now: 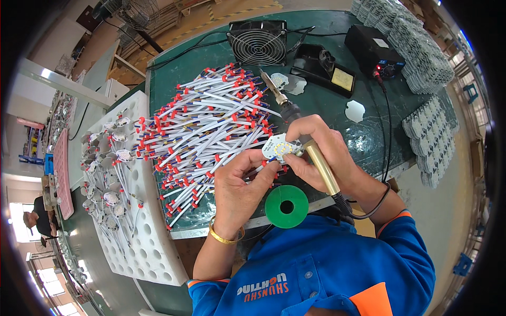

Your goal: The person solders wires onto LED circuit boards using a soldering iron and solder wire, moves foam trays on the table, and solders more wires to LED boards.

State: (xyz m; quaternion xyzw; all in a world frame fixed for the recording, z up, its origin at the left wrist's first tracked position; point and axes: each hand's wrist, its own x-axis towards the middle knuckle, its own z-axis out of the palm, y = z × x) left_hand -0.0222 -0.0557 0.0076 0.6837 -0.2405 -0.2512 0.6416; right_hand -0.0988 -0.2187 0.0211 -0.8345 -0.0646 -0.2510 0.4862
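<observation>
My right hand [321, 152] is closed around a soldering iron [322, 167] with a brass-coloured handle, its tip aimed away from me toward the fan. Between the same hand's thumb and fingers sits a small white LED circuit board [274, 146]. My left hand [238, 181] is pinched at the board's near edge on a white cable with a red collar, mostly hidden by the fingers. Beyond and left of the hands lies a large heap of white cables [211, 126] with red collars. A green solder spool [286, 206] is just below the hands.
A white foam tray [150, 253] with holes carries several wired boards at left. Behind stand a black fan [258, 45], an iron stand [316, 68] with yellow sponge, and a black soldering station [375, 50]. Board panels [431, 139] are stacked at right. The iron's cord loops past my right wrist.
</observation>
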